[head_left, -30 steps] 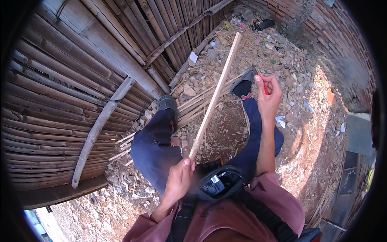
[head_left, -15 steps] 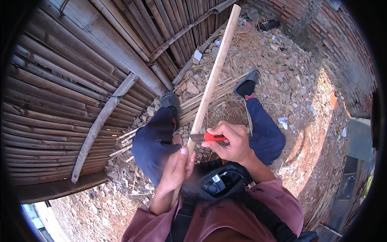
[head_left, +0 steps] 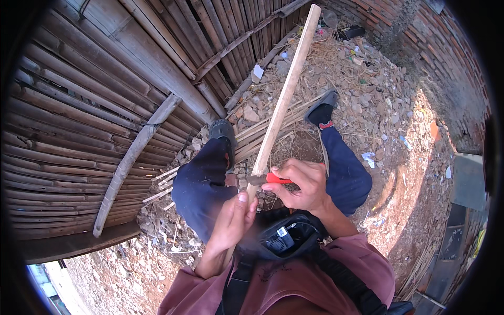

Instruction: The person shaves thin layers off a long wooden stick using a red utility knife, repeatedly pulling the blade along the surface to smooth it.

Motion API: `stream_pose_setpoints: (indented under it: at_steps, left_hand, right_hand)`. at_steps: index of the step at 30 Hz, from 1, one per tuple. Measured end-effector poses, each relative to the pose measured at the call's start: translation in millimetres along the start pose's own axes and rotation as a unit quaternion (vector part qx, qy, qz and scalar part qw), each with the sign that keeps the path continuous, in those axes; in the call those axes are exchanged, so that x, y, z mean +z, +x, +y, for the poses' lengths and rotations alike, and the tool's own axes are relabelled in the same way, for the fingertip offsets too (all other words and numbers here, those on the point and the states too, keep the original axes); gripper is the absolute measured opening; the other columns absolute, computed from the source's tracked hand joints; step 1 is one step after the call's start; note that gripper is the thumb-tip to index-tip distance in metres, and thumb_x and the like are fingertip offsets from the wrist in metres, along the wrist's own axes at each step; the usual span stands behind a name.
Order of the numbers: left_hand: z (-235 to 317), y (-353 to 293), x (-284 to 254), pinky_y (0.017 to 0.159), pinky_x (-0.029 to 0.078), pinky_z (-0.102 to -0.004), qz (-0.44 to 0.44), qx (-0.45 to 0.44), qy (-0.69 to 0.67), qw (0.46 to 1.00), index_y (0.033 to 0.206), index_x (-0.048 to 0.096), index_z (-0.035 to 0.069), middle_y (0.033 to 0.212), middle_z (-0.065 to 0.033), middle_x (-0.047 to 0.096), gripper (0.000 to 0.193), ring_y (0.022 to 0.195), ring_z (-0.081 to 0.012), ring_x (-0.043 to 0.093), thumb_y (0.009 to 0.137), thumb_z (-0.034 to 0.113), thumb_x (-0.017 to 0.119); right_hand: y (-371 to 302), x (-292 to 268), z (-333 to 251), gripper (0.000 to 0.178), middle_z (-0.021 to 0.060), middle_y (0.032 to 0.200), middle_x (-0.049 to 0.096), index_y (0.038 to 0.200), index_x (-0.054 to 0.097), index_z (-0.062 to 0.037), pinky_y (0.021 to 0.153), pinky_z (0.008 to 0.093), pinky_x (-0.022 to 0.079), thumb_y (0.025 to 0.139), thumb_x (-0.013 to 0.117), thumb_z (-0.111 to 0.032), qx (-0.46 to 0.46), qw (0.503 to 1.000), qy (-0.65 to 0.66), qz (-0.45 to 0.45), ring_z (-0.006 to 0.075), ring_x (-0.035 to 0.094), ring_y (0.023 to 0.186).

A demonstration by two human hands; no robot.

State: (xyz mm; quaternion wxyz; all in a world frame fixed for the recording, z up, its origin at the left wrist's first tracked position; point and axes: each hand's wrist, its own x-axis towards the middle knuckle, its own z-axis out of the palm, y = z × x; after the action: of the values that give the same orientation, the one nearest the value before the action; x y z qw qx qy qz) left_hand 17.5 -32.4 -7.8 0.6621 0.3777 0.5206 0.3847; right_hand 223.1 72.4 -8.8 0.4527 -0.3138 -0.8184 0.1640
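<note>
A long, pale wooden stick [head_left: 286, 97] slants from my waist up and away to the right between my legs. Closed around its near part is my left hand [head_left: 232, 218], thumb lying along the top. My right hand [head_left: 304, 184] grips the red handle of a knife [head_left: 278, 178]. The short, dark blade rests against the stick just beyond my left thumb, crossing it from the right. Much of the handle is hidden inside my right fingers.
A bamboo-slat wall [head_left: 79, 136] rises at the left, with a pole [head_left: 134, 168] leaning on it. Several thin strips [head_left: 257, 139] lie between my shoes over rubble [head_left: 367, 121]. A brick wall [head_left: 420, 37] stands far right. An open black pouch [head_left: 286, 236] sits at my waist.
The stick's far end has swung slightly to the right. The blade still touches the stick near my left thumb, and both hands keep their grips.
</note>
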Motion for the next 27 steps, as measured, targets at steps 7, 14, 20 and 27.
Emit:
stream_pose_setpoints:
  at_steps: [7, 14, 20, 27]
  left_hand:
    - [0, -1, 2, 0.055, 0.034, -0.0217, 0.004, 0.007, 0.011, 1.0, 0.094, 0.06, 0.005, 0.069, 0.0064, 0.049, 0.055, 0.058, -0.0029, 0.042, 0.119, 0.044, 0.029]
    - [12, -1, 10, 0.056, 0.035, -0.0257, 0.045, 0.059, 0.104, 0.992, 0.091, 0.058, 0.003, 0.068, 0.0045, 0.05, 0.053, 0.058, -0.0055, 0.044, 0.119, 0.039, 0.031]
    - [1, -9, 11, 0.051, 0.033, -0.0247, 0.089, 0.061, 0.137, 0.985, 0.09, 0.057, 0.005, 0.063, 0.004, 0.046, 0.051, 0.053, -0.0064, 0.041, 0.119, 0.04, 0.033]
    - [8, 11, -12, 0.04, 0.027, -0.0251, -0.014, -0.028, -0.092, 0.995, 0.093, 0.049, 0.006, 0.058, 0.0038, 0.036, 0.055, 0.043, -0.0066, 0.031, 0.118, 0.049, 0.025]
  right_hand:
    - [0, -1, 3, 0.036, 0.0029, 0.069, 0.066, 0.091, 0.076, -0.006, 0.05, 0.0318, 0.049, 0.074, 0.095, -0.03, -0.037, 0.998, -0.042, 0.032, 0.0199, 0.066, 0.056]
    - [2, -2, 8, 0.032, 0.0071, 0.071, 0.067, 0.086, 0.071, -0.0046, 0.051, 0.0305, 0.049, 0.076, 0.095, -0.023, -0.042, 0.995, -0.059, 0.071, 0.0215, 0.066, 0.056]
    - [15, -50, 49, 0.022, 0.0017, 0.091, 0.067, 0.103, 0.057, -0.0016, 0.073, 0.0199, 0.045, 0.102, 0.074, -0.016, 0.256, 0.927, 0.218, 0.168, 0.004, 0.058, 0.082]
    - [1, -29, 26, 0.033, 0.0059, 0.086, 0.071, 0.103, 0.063, -0.0012, 0.069, 0.027, 0.053, 0.093, 0.085, -0.025, 0.217, 0.946, 0.222, -0.097, 0.0121, 0.07, 0.076]
